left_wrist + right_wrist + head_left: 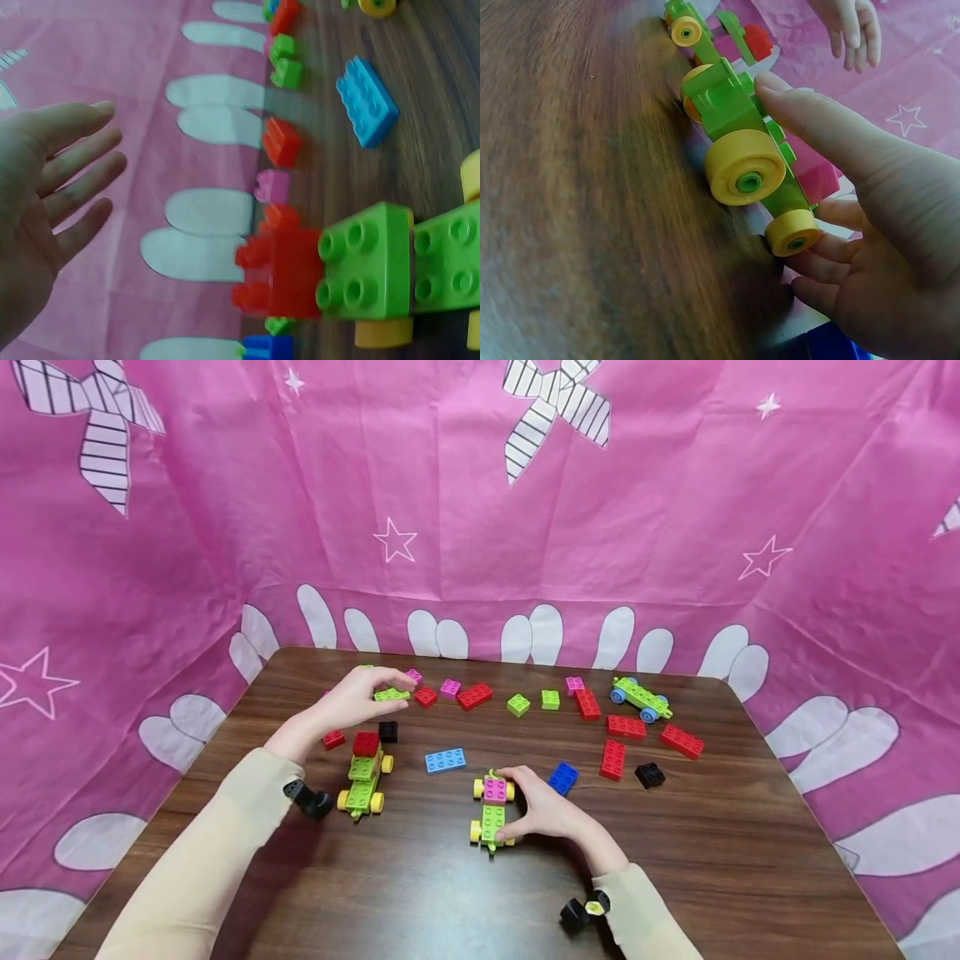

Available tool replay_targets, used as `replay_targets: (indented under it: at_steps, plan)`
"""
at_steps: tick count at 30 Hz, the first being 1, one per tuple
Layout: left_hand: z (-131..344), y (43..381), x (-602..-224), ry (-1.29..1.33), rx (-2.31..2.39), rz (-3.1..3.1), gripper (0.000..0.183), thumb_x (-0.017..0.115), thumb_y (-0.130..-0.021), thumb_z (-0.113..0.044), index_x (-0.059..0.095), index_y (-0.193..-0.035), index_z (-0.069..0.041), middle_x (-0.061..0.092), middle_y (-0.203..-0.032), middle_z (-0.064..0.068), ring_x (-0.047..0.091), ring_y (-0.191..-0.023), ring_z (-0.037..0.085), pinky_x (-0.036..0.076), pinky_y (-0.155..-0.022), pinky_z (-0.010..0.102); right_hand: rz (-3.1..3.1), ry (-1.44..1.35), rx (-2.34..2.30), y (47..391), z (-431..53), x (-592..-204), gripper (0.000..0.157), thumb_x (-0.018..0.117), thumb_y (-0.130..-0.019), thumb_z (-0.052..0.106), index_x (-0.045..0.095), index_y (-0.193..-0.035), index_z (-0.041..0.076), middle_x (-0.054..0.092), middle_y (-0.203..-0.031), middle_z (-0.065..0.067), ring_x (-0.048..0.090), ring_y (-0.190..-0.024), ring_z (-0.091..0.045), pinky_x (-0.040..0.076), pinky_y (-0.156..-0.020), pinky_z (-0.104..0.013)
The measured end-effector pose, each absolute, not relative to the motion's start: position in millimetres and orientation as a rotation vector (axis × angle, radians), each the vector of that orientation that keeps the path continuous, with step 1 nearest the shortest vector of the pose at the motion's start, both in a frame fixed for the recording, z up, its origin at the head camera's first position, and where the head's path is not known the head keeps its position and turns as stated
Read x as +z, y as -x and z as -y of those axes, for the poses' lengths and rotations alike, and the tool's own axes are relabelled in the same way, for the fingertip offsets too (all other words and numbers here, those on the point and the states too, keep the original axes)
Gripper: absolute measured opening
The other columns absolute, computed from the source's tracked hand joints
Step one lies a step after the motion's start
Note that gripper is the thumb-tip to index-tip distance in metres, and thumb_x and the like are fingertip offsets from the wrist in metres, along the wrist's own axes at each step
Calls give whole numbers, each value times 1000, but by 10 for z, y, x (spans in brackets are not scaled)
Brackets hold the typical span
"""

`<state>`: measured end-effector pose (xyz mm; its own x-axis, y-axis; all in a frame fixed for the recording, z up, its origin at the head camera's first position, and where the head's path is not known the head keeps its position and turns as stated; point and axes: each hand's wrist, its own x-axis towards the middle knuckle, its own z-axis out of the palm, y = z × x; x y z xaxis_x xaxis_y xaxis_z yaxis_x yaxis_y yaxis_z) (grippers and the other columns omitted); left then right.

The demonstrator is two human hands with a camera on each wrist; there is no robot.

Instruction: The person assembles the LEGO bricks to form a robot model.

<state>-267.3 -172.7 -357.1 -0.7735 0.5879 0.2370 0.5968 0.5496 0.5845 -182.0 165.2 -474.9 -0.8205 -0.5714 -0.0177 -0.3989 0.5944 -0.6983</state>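
A pink cloth printed with white stars and striped bows (557, 393) hangs behind a dark wood-grain table (360, 893), where a person in cream sleeves works among scattered plastic building bricks. The right hand (543, 807) holds a lime-green plastic toy car with yellow wheels (492, 817), its thumb at the near end and its fingers along the far end and right side; the car sits upright near the middle of the table, a square pink plastic brick (495, 789) mounted over its far wheels. The left hand (350, 697) is empty, fingers loosely bent and thumb well apart, hovering at the far left by a lime-green plastic brick (392, 694) that, in the left wrist view, does not show within its grasp. Below that hand stands a second lime-green car on yellow wheels (361, 797), topped at its far end by a red plastic brick (366, 743). Between the two cars lies a light-blue, eight-studded plastic brick (446, 761); a green chassis on blue wheels (641, 695) rests at the far right. The step in hand appears to be steadying the pink-topped car while the free hand reaches among loose pieces. A next move would seem to call for lowering the left hand, closing thumb and fingers on one brick, and keeping the sleeve clear of the stacked car below.
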Motion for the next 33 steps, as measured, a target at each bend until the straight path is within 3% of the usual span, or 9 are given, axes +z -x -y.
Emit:
replay_targets:
  at_steps: [20, 33]
  plan:
    - [2101, 3282, -3883, 849, -1047, 2923, 36, 71, -87, -10, 61, -119, 2, 64, -118, 23, 60, -111, 37, 46, -96, 54, -2577, 774, -1066, 1834, -1664, -4752, 92, 86, -67, 43, 43, -137, 3, 50, -132, -11, 49, -121, -26, 42, -104, -49]
    - [2249, 3420, -4146, 973, -986, 3079, 52, 75, -82, -11, 55, -127, 6, 59, -125, 24, 59, -112, 41, 48, -96, 53, -2547, 765, -1095, 1804, -1657, -4760, 90, 85, -68, 41, 42, -138, 3, 49, -133, -11, 47, -124, -26, 40, -105, -51]
